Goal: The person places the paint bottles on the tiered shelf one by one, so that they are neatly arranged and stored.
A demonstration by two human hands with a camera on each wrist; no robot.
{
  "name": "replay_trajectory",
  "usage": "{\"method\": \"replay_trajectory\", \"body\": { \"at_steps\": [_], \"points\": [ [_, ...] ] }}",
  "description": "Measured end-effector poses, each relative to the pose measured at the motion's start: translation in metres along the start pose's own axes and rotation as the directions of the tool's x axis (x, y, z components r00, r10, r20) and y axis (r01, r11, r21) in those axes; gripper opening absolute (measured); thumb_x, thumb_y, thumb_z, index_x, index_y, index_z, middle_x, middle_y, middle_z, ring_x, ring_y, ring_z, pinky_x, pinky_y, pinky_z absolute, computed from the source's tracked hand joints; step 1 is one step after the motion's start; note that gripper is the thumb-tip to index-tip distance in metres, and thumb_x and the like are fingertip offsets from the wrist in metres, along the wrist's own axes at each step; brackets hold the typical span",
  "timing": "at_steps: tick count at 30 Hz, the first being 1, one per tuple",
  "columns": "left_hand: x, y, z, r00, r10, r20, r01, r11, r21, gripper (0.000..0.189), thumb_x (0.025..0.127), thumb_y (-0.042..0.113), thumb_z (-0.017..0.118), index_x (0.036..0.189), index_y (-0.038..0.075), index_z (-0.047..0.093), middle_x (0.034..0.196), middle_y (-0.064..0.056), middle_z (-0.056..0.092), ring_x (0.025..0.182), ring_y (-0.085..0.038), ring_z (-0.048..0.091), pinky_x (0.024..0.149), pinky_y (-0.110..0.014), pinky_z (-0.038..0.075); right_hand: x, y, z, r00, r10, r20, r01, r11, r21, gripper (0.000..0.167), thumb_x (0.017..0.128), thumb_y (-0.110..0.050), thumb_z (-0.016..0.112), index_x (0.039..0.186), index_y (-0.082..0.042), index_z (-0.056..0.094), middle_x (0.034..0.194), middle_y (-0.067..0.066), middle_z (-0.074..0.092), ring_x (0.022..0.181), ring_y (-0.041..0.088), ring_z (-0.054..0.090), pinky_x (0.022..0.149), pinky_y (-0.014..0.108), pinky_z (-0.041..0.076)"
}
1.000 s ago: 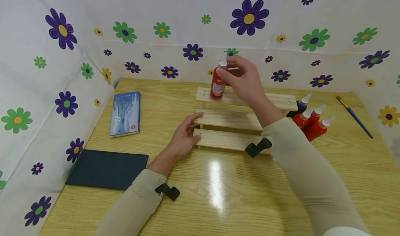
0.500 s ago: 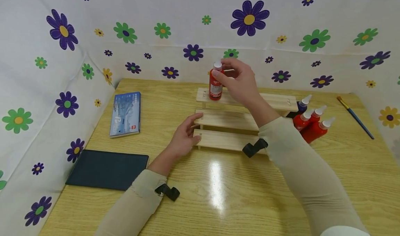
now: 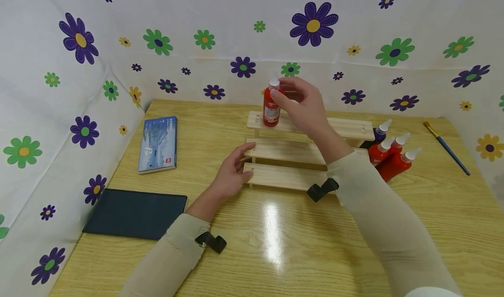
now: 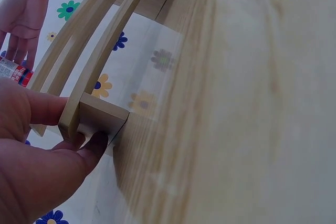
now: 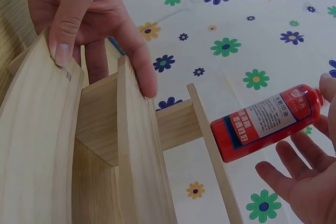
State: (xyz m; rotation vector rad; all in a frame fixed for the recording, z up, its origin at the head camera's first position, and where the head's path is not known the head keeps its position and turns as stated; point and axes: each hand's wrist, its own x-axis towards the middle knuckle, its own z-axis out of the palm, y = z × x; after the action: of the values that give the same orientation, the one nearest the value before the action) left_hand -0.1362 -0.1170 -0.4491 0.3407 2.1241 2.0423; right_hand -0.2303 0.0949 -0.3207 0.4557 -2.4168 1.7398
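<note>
A three-tier wooden stepped rack (image 3: 289, 151) stands on the table. Upright at the left end of its top board is a red ink bottle (image 3: 271, 108) with a white nozzle cap. My right hand (image 3: 309, 106) pinches the bottle near its neck, thumb on the near side. In the right wrist view, the base of the labelled bottle (image 5: 268, 123) meets the top board, and several fingers spread below it. My left hand (image 3: 229, 173) grips the rack's left end, its thumb on the lowest board and a finger on the middle one. The left wrist view shows the hand (image 4: 42, 156) around the board ends.
Several more bottles (image 3: 395, 165), red and one dark, lean at the rack's right end. Farther right lies a paintbrush (image 3: 446, 148). On the left are a blue box (image 3: 157, 144) and a dark flat tablet-like slab (image 3: 134, 214). A flowered cloth (image 3: 220, 21) backs the table.
The right hand has moved slightly left and down with the red bottle, which went from slightly tilted to upright on the top board. The left hand has stayed on the rack.
</note>
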Motion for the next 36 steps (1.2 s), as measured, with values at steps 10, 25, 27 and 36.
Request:
{"method": "replay_trajectory", "body": {
  "at_steps": [10,25,27,36],
  "points": [
    [0.001,-0.001,0.000,1.000,0.000,-0.005,0.000,1.000,0.015,0.073,0.090,-0.020,0.057,0.150,0.019,0.045,0.152,-0.003,0.041,0.131,-0.026,0.046,0.111,-0.043,0.032,-0.020,0.005,-0.015,0.997,-0.038,-0.066,0.040,0.999,0.030,0.038,0.096,-0.027,0.069,0.129,-0.010,0.066,0.125,0.002,0.066,0.115,0.016,0.059,0.100,0.032,0.045],
    [0.001,-0.004,0.000,1.000,-0.006,-0.009,0.006,1.000,0.003,0.074,0.090,-0.021,0.058,0.150,0.021,0.047,0.152,-0.003,0.041,0.131,-0.028,0.046,0.112,-0.045,0.031,-0.060,0.011,-0.032,0.994,-0.061,-0.091,0.069,0.994,0.090,0.035,0.095,-0.017,0.071,0.128,-0.007,0.066,0.122,0.005,0.066,0.114,0.023,0.061,0.093,0.031,0.051],
    [0.001,-0.004,0.000,1.000,-0.007,-0.010,0.007,1.000,0.002,0.074,0.089,-0.021,0.058,0.149,0.022,0.047,0.152,-0.003,0.041,0.131,-0.028,0.046,0.112,-0.045,0.030,-0.066,0.010,-0.035,0.995,-0.045,-0.090,0.053,0.995,0.084,0.035,0.095,-0.016,0.072,0.128,-0.008,0.066,0.123,0.005,0.066,0.115,0.023,0.061,0.093,0.031,0.050],
    [0.002,-0.002,0.000,1.000,0.004,-0.007,-0.004,1.000,0.018,0.075,0.088,-0.022,0.058,0.150,0.020,0.047,0.151,-0.005,0.042,0.129,-0.030,0.047,0.110,-0.046,0.033,-0.099,0.012,-0.053,0.997,0.014,-0.078,-0.009,0.998,0.067,0.036,0.095,-0.015,0.071,0.129,-0.006,0.066,0.129,0.012,0.063,0.117,0.022,0.060,0.094,0.029,0.049]
  ]
}}
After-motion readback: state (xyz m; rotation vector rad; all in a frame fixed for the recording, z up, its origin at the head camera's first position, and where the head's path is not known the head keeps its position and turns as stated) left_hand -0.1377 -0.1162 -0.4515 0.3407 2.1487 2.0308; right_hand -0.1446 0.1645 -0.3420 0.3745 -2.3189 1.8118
